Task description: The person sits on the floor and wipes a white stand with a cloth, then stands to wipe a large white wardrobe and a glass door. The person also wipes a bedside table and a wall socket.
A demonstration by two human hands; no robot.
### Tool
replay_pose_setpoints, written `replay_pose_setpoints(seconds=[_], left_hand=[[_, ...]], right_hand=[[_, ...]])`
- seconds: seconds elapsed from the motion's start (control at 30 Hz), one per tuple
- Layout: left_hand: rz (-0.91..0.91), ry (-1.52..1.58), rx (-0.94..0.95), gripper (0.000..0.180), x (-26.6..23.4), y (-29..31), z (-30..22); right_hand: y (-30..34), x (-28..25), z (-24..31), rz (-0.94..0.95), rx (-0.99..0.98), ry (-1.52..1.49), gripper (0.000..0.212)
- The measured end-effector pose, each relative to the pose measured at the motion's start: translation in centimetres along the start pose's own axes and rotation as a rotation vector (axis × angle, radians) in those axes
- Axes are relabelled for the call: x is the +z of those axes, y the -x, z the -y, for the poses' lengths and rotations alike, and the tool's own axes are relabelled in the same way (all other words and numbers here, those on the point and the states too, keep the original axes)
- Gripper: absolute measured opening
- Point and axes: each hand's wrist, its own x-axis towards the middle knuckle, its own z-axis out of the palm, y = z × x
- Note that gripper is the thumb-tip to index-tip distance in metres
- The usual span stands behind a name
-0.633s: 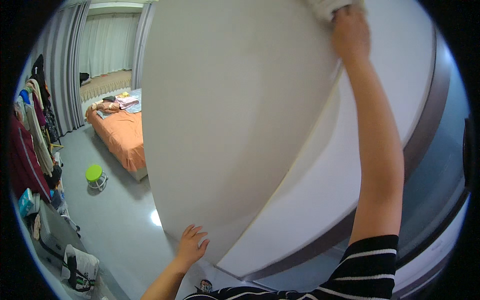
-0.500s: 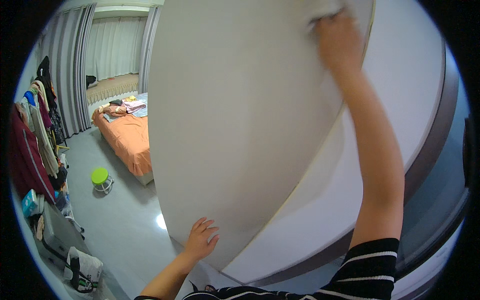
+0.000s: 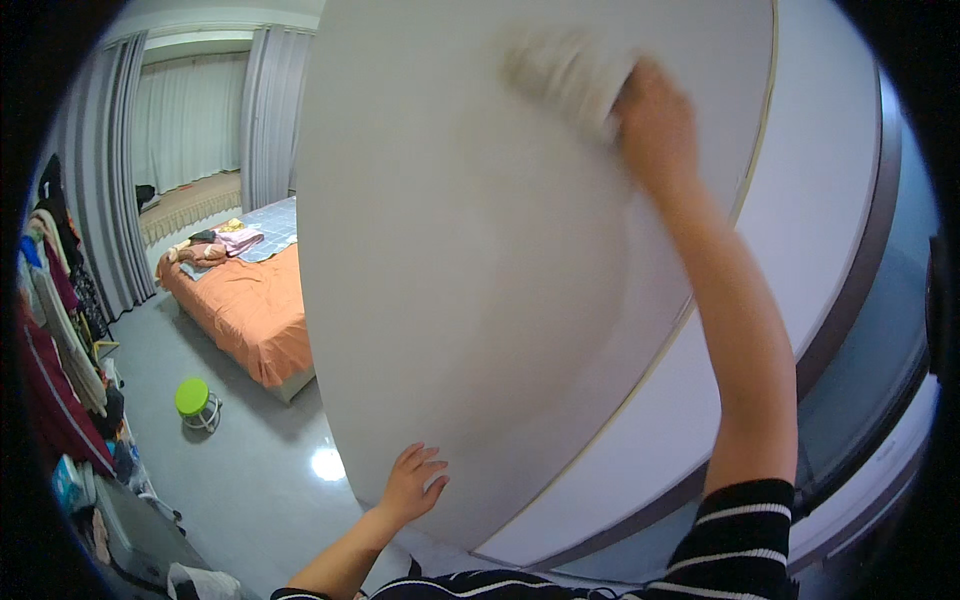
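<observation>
My right hand (image 3: 658,125), raised high, is closed on an off-white duster (image 3: 565,75). It looks soft and is smeared by motion; a dark part shows where my fingers grip it. The duster lies against, or very close to, the upper part of a tall pale panel (image 3: 480,270). Low down, my left hand (image 3: 412,485) has its fingers spread and holds nothing. That hand is near the panel's lower left edge; whether its fingertips touch the surface I cannot tell.
Left of the panel stands a bed (image 3: 250,310) with an orange cover and clothes on it. A green-topped stool (image 3: 193,398) is on the grey floor. Hanging clothes (image 3: 60,290) and a grey case (image 3: 150,535) line the left side. A white surface (image 3: 800,200) adjoins the panel on the right.
My right hand has moved left and slightly down with the duster, which now shows more fully. The view has shifted a little. My left hand stays low with fingers spread.
</observation>
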Motion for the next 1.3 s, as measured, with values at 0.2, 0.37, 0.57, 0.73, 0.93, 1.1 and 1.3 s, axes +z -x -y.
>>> replay_pose_setpoints(seconds=[0.2,0.37,0.57,0.73,0.93,1.1,1.3], left_hand=[[-0.023,0.064,0.010,0.025,-3.8,0.4,3.4],[-0.008,0.109,0.010,0.024,-4.8,2.3,6.0],[-0.020,0.062,-0.006,0.027,-7.0,2.0,7.9],[-0.115,0.012,0.067,0.042,-7.0,-3.6,5.7],[-0.280,-0.234,0.195,0.068,-11.2,-14.3,2.6],[-0.210,-0.249,-0.023,0.095,-8.8,-16.6,1.7],[-0.118,-0.393,-0.037,0.111,-9.5,-17.7,4.5]], right_hand=[[-2.4,-0.4,7.3,0.325,0.221,-0.092,0.038],[13.1,-2.2,20.7,0.547,-0.597,-0.421,0.031],[4.9,0.4,11.5,0.377,-0.258,-0.216,0.032],[-9.5,0.1,-5.7,0.223,0.443,0.264,0.036],[-6.3,0.3,7.9,0.469,0.265,-0.100,0.094],[6.7,-1.3,16.0,0.343,-0.546,-0.511,0.033],[-7.5,1.2,1.0,0.255,0.249,0.058,0.039]])
